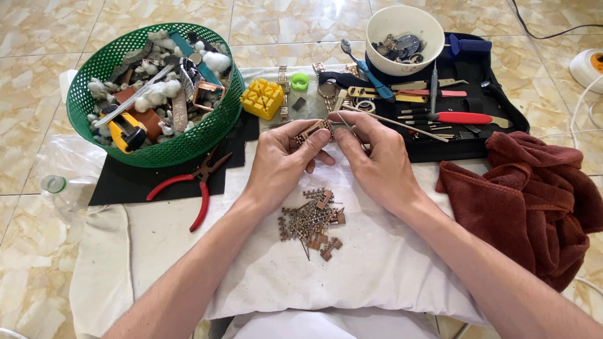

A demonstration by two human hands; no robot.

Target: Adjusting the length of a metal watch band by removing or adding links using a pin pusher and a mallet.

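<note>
My left hand (pixel 282 160) pinches a short rose-gold watch-band piece (pixel 312 130) between thumb and fingers. My right hand (pixel 375 160) meets it from the right, fingertips on the same piece and holding a thin metal pin tool (pixel 347 123) at its end. Both hands hover over a white cloth (pixel 377 263). Below the hands lies a small pile of loose band links and pins (pixel 312 221).
A green mesh basket (pixel 182 147) of watch parts stands at the left, red-handled pliers (pixel 196 187) beside it. A yellow block holder (pixel 262 98), a white bowl (pixel 405 37) and a black tool pouch (pixel 465 147) with screwdrivers lie behind. A maroon towel (pixel 534 201) sits right.
</note>
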